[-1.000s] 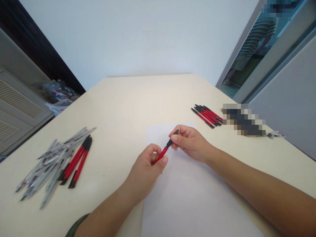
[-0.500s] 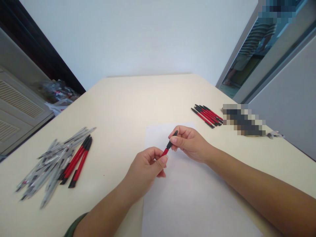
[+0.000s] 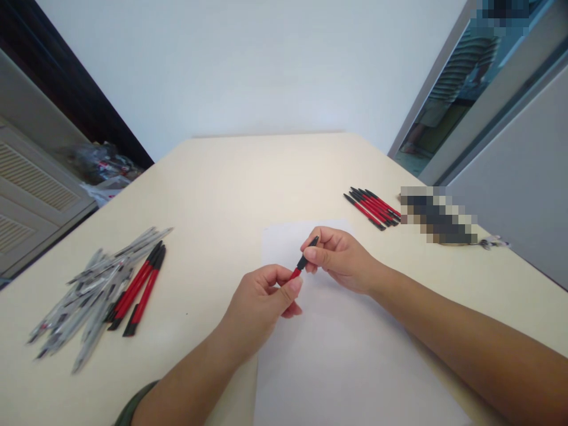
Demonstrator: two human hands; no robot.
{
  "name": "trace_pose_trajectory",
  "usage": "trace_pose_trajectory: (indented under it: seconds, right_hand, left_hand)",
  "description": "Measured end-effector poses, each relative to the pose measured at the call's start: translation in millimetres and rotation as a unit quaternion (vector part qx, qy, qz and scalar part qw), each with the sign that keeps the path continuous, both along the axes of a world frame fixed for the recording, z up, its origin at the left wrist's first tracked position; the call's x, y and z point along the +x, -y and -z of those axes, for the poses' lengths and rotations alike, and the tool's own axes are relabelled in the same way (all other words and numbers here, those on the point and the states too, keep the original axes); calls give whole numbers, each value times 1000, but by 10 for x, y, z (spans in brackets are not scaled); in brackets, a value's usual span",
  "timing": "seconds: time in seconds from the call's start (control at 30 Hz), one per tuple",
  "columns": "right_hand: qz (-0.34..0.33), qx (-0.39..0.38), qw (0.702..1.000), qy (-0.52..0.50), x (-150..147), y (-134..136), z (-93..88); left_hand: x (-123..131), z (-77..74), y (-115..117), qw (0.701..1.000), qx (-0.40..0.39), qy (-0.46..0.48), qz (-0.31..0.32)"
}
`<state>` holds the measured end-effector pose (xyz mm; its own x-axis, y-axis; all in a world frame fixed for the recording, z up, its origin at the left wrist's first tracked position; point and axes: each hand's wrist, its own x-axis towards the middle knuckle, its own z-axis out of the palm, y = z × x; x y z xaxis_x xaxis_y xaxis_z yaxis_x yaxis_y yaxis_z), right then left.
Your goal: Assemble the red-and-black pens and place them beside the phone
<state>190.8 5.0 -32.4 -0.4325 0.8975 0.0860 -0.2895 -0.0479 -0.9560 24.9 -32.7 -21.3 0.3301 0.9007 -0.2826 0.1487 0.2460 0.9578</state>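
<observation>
My left hand is closed around the red barrel of a pen, thumb against the fingers. My right hand pinches the black tip section of the same pen, whose point tilts up and to the right. Most of the barrel's lower part is hidden by the left hand. Both hands are above a white sheet of paper on the cream table.
Left on the table, clear pen refills or thin pens lie piled beside a few red and black pens. At right, several red and black pens lie in a row near a blurred dark object. A person shows beyond the doorway.
Almost nothing differs. The pen and my right hand's fingertips have shifted very slightly left; both hands keep their hold on the pen.
</observation>
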Motion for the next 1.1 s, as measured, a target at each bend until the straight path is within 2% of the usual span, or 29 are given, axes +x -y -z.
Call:
trace_pose_trajectory:
  seconds: [0.17,0.4,0.63,0.77,0.9,1.1]
  right_hand:
    - [6,3,1000,6,-5,-27,14]
    - [4,9,1000,15,-17,-14,23]
    - [16,2,1000,25,-22,-21,29]
    - [17,4,999,27,-13,-21,25]
    - [8,8,1000,25,-18,-9,16]
    - [12,-4,1000,21,-16,-20,23]
  left_hand:
    - [1,19,11,1000,-8,22,-1]
    - [-4,22,-7,999,17,-42,-27]
    - [18,38,6,1000,-10,18,-22]
    - [18,12,1,1000,4,-15,-9]
    - [4,-11,-15,998,-1,-49,-25]
    - [12,-14,6,1000,2,5,-2]
